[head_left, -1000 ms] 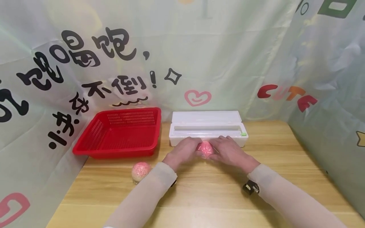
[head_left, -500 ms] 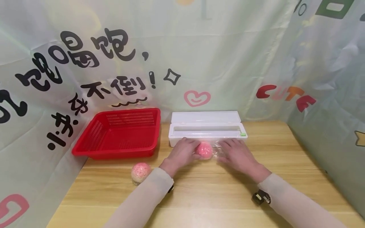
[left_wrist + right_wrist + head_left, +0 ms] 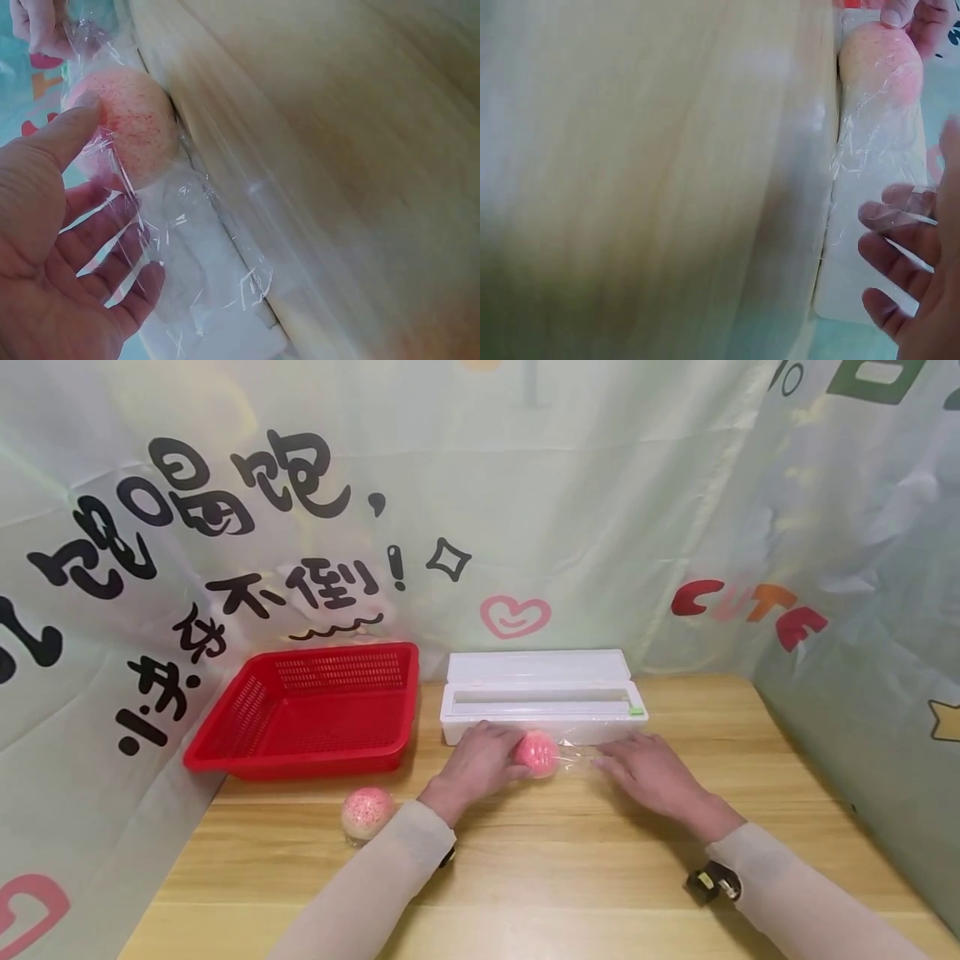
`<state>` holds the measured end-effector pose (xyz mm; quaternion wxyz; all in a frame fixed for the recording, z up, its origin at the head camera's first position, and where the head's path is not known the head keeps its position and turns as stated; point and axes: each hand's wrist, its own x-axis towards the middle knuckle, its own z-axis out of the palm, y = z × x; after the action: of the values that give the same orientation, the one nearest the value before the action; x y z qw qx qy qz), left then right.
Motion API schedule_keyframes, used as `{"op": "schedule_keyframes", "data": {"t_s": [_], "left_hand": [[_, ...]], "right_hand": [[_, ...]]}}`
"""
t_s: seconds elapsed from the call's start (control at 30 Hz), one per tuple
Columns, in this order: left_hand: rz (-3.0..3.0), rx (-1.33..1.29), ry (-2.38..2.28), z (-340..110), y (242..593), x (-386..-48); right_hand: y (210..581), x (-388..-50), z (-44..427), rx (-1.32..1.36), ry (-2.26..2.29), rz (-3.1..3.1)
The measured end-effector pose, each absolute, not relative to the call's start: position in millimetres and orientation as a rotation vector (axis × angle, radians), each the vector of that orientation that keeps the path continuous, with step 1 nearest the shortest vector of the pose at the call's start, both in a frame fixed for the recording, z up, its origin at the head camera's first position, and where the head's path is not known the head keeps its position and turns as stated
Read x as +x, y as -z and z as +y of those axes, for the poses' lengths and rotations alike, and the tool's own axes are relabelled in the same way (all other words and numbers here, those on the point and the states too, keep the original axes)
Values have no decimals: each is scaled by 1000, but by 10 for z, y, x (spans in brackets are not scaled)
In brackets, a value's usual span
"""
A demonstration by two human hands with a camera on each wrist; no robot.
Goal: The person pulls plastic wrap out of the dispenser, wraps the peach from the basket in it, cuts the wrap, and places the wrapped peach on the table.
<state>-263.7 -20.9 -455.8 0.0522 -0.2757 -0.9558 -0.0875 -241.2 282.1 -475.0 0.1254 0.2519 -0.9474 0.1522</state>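
Observation:
A pink and cream peach [image 3: 538, 754], wrapped in clear cling film [image 3: 877, 120], is held by my left hand [image 3: 483, 766] in front of the white dispenser. The left thumb [image 3: 79, 127] presses on the peach, and the other fingers curl behind the film. To the right, my right hand [image 3: 648, 772] pinches a gathered end of the film, which stretches between it and the peach. A second peach [image 3: 367, 812] sits on the table beside the left forearm, with film showing at its base.
Behind the hands stands a white cling film dispenser [image 3: 543, 731], lid raised, with a green slider [image 3: 636, 712] at its right end. A red plastic basket [image 3: 300, 768] stands at the back left of the wooden table [image 3: 570, 893]. Printed cloth walls [image 3: 600, 510] enclose the table.
My right hand has moved right, away from the peach, drawing the film out between them. The left hand has stayed by the peach, which now shows more fully.

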Motion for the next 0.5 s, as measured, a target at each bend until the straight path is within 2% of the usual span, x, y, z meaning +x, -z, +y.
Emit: {"op": "schedule_keyframes", "data": {"t_s": [0.23, 0.5], "left_hand": [[-2908, -848, 318, -235, 4550, -2669], [-2910, -879, 343, -231, 4538, -2683]], "right_hand": [[4762, -2476, 2830, 453, -788, -2760], [4780, -2554, 2833, 343, -757, -2762]]}}
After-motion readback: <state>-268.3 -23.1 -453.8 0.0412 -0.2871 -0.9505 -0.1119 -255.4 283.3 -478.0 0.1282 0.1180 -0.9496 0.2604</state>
